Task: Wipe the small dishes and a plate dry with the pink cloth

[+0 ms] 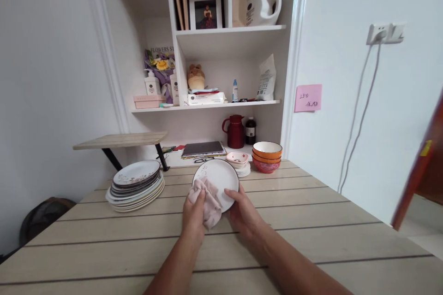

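Observation:
A round white plate with a dark rim and a small floral print is tilted up above the table. My right hand grips its lower right edge, thumb on the face and fingers behind. In my left hand is a bunched pale pink cloth, pressed against the plate's lower left part. The fingers of my left hand are partly hidden by the cloth. To the left stands a stack of plates, the top one white with a brown floral print.
Orange and red bowls are stacked at the back right, beside small dishes. A small raised wooden stand sits at the left. Behind the table are a laptop, a red jug and loaded shelves.

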`<state>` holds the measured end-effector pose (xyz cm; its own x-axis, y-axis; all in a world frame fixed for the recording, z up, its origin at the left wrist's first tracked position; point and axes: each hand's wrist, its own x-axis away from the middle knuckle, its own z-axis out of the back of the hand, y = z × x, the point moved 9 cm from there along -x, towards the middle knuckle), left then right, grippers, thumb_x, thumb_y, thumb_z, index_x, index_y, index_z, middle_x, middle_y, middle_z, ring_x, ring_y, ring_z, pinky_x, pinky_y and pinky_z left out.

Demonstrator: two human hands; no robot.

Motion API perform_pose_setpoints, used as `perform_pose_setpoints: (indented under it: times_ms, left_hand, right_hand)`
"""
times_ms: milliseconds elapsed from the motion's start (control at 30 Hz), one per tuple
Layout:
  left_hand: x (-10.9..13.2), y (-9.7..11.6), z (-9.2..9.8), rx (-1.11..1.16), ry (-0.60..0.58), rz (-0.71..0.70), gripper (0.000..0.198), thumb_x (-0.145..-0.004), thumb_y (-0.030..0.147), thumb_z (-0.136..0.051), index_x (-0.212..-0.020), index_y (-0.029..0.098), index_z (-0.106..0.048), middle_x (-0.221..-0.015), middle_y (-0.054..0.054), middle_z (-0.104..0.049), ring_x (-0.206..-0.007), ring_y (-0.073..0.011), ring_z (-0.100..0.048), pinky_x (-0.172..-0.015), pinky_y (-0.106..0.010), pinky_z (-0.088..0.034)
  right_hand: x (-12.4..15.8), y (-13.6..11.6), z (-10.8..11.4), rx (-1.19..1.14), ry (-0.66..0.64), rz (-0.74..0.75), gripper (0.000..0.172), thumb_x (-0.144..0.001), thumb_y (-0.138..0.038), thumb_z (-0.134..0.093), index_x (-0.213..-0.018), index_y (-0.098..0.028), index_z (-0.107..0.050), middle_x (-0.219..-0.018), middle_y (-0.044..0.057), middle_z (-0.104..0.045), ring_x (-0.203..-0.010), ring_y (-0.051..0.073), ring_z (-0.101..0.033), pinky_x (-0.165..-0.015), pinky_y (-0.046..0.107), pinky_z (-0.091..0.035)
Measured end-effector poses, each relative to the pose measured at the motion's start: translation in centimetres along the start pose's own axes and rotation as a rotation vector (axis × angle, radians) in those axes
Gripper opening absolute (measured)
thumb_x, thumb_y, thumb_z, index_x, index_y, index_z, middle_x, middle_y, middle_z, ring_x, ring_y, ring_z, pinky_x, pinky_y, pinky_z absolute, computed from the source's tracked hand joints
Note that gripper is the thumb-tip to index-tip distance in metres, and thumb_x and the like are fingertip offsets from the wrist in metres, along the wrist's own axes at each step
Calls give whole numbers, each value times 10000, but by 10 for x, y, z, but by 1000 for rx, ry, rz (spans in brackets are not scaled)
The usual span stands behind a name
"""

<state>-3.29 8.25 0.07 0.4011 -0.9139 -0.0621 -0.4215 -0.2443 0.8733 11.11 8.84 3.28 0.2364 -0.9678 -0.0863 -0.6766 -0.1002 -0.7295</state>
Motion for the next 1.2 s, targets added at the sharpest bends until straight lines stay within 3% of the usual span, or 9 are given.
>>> perform_pose_setpoints:
  times_ms: [133,233,367,533,633,800,933,1100,1200]
  left_hand:
    - [1,2,-2,0,-4,-14,569,-650,449,-822,-1131,214,-628,-1073,-81,-737,-933,-220,-711,-786,-299,-560]
    - [5,2,-8,-19,-52,12,591,-601,406,-863,-1107,191,-646,-1058,-94,-741,-949,-228,-708,-821,-303,-551]
    - [11,-1,-17,-31,-118,64,575,-629,375,-854,-1130,191,-642,-1102,-102,-732,-981,-229,-702,-840,-294,-545]
    - [16,-2,-20,-57,-157,121,591,-613,345,-864,-1132,187,-630,-1036,-112,-748,-876,-245,-726,-753,-324,-573]
    - [19,-1,-21,-79,-187,144,632,-581,315,-883,-1141,192,-620,-1033,-111,-748,-877,-244,-724,-774,-343,-575]
    - [27,0,-29,-122,-273,205,564,-589,302,-879,-1092,178,-655,-1051,-122,-745,-868,-244,-721,-758,-338,-578]
    - [30,1,-32,-114,-330,240,534,-599,307,-873,-1071,149,-680,-1035,-147,-747,-906,-277,-716,-766,-360,-578]
    - [17,-3,-22,-48,-274,222,530,-676,384,-817,-1124,148,-662,-1025,-143,-749,-931,-276,-713,-795,-353,-568]
    - [8,-6,-17,-1,-215,183,550,-722,428,-771,-1192,186,-620,-1084,-113,-738,-963,-251,-706,-812,-329,-561]
  right_hand:
    - [2,7,3,57,103,93,624,-692,-265,-717,-1285,-262,-524,-1139,50,-717,-1019,245,-661,-874,359,-521]
    - [0,7,20,92,246,80,505,-717,-347,-708,-1189,-212,-588,-1071,92,-735,-957,264,-682,-823,383,-545]
    - [-1,-9,30,232,279,58,433,-731,-355,-678,-1122,-179,-614,-1015,110,-745,-890,279,-692,-757,399,-552]
    - [-2,-47,23,395,156,114,391,-666,-310,-732,-1028,-174,-679,-945,73,-760,-856,284,-686,-773,394,-529]
    - [-2,-59,23,514,70,46,370,-670,-308,-727,-1016,-183,-690,-872,64,-762,-781,278,-688,-734,407,-520]
    - [-4,-66,42,619,61,-102,302,-666,-286,-736,-954,-200,-701,-823,77,-765,-707,271,-681,-656,386,-489]
    - [-3,-63,45,602,62,-128,283,-668,-288,-749,-922,-175,-698,-829,105,-761,-709,265,-677,-650,371,-486]
    - [4,-52,16,464,-31,-27,529,-721,-314,-719,-1229,-252,-583,-1022,56,-739,-859,244,-674,-705,344,-505]
    - [11,-42,-4,360,-110,11,629,-741,-302,-712,-1331,-278,-493,-1003,31,-732,-894,228,-665,-776,352,-507]
